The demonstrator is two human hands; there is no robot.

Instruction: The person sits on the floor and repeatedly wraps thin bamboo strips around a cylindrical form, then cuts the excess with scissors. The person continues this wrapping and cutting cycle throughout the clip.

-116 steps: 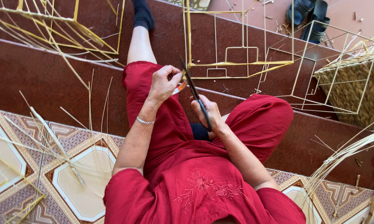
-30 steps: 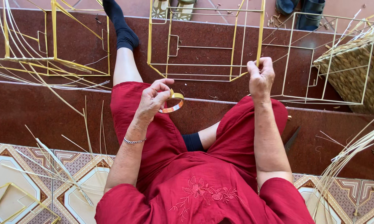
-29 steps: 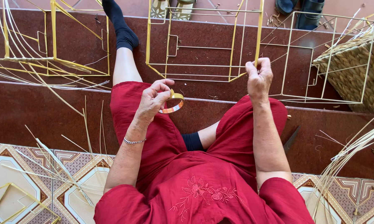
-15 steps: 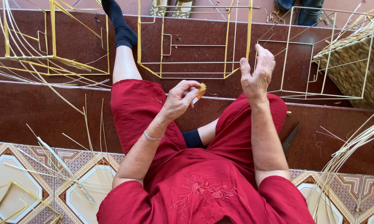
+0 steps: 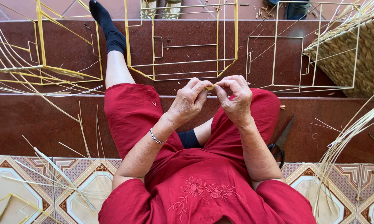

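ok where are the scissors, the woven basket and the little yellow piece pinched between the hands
scissors (image 5: 281, 142), head view, on the dark blade near the pivot
woven basket (image 5: 357, 54), head view, on its plaited side wall
yellow piece (image 5: 210, 87), head view, on the bit showing between the fingertips

A woven basket (image 5: 359, 54) sits at the upper right, tilted, its straw sides tight and pale; just beside it stands a bare wire frame (image 5: 303, 45), box-shaped, resting on the dark red step (image 5: 37, 120); a second frame (image 5: 182, 41), bound in yellow strip along its edges, stands at the middle, and a third (image 5: 41, 45) at the far left; black scissors (image 5: 280, 143) lie shut on the step near the red trouser leg (image 5: 128, 112); loose pale reeds (image 5: 344, 137) sweep in from the right, and more strips (image 5: 58, 174) lie scattered across the patterned floor tiles (image 5: 12, 191); a black sock (image 5: 108, 27) covers the stretched-out foot.
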